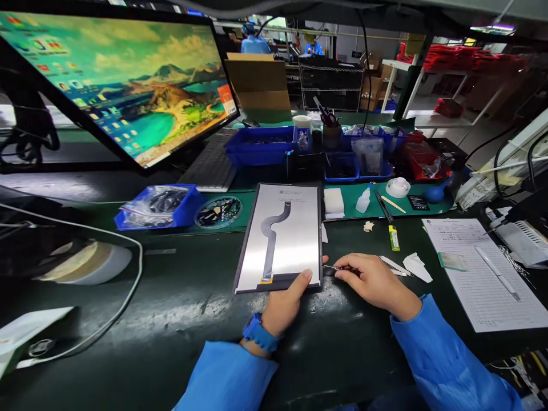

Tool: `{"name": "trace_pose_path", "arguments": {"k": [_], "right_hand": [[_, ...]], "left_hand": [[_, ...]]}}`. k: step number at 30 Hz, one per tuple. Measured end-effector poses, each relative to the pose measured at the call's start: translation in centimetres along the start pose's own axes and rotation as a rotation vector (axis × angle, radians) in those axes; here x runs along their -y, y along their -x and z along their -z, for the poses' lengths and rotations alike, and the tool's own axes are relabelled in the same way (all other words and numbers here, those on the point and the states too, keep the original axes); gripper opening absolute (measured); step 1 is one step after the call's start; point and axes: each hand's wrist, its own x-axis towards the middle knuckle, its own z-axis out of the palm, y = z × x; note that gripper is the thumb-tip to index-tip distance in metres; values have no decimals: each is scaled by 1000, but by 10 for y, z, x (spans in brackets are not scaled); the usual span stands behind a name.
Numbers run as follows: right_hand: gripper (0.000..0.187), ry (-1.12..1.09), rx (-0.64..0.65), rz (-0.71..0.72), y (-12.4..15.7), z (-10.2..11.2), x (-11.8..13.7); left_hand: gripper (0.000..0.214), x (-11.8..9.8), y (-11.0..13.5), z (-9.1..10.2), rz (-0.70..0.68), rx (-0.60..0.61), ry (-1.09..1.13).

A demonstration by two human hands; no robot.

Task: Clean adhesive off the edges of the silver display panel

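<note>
My left hand (284, 305), with a blue watch on its wrist, grips a flat display panel (248, 251) at its lower right corner, thumb on top and fingers beneath. The panel's silver back faces up, with a curved grey flex cable (269, 251) running down it to an orange end. Just to its right, my right hand (363, 279) is closed in a pinch on a thin metal tool (329, 266), perhaps tweezers. The tool's tip points at the panel's lower right edge; whether it touches cannot be made out. Most of the tool is hidden by the fingers.
A monitor (180, 108) and keyboard (209, 165) stand back left. Blue bins (261, 148) line the back. On the right lie a cutter knife (383, 202), a green lighter (394, 238), paper scraps (417, 267) and a written sheet (479, 285) with a pen (496, 271). A white cable (139, 268) curves at left.
</note>
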Motion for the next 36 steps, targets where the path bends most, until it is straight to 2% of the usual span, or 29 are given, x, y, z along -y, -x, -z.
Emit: {"name": "trace_pose_path", "arguments": {"k": [4, 9, 12, 15, 20, 23, 26, 32, 36], "right_hand": [[23, 25, 19, 46, -1, 1, 1], [17, -24, 15, -88, 0, 1, 2], [12, 8, 8, -34, -1, 2, 3], [21, 29, 8, 22, 0, 3, 2], [17, -2, 21, -86, 1, 0, -2], [12, 9, 13, -27, 0, 0, -3], [20, 48, 6, 38, 0, 1, -3], [16, -9, 20, -66, 1, 0, -2], [18, 51, 18, 30, 0, 1, -3]], "left_hand": [[46, 0, 0, -1, -4, 19, 16], [49, -1, 0, -1, 11, -12, -10], [44, -1, 0, -1, 14, -4, 17], [40, -1, 0, -1, -12, 12, 33], [46, -1, 0, -1, -14, 2, -10], [43, 0, 0, -1, -11, 2, 11], [43, -1, 0, -2, -20, -1, -11], [52, -4, -1, -2, 3, -29, -52], [48, 1, -1, 0, -13, -9, -30]]}}
